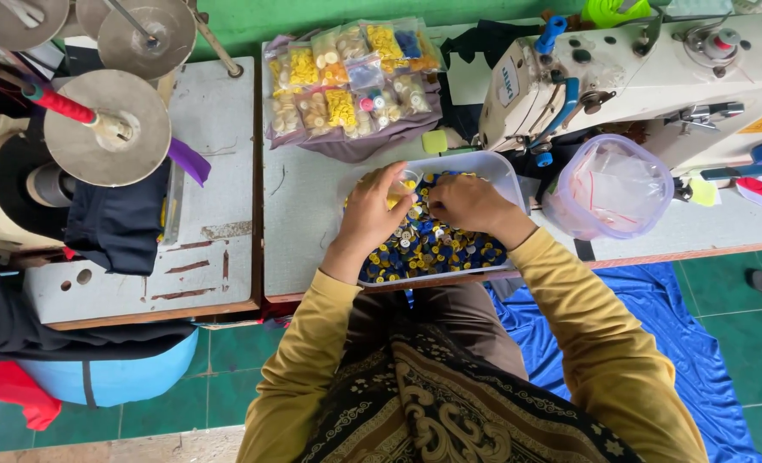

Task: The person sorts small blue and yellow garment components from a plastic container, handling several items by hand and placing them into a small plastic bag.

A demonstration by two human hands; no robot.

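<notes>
Both hands are working over a white tray (505, 176) full of blue, yellow and white buttons (432, 244), which is sitting at the near edge of the grey table (300, 214), in front of the sewing machine (638, 73). The left hand (372, 210) is holding a small clear bag (405, 182) pinched between thumb and fingers, its mouth turned toward the other hand. The right hand (467, 201) is lying knuckles-up just beside it, fingers curled down into the pile; whether they are pinching a button cannot be told from here. To do this well, the bag's mouth is best kept open and low over the tray, so that stray buttons are falling back into the pile, and buttons are best picked a few at a time by colour. Both wrists are bending inward, forearms in yellow sleeves converging from the lap. Filled bags (351, 81) of buttons are lying on a cloth beyond the tray, and a clear tub (608, 189) is standing to the right.
</notes>
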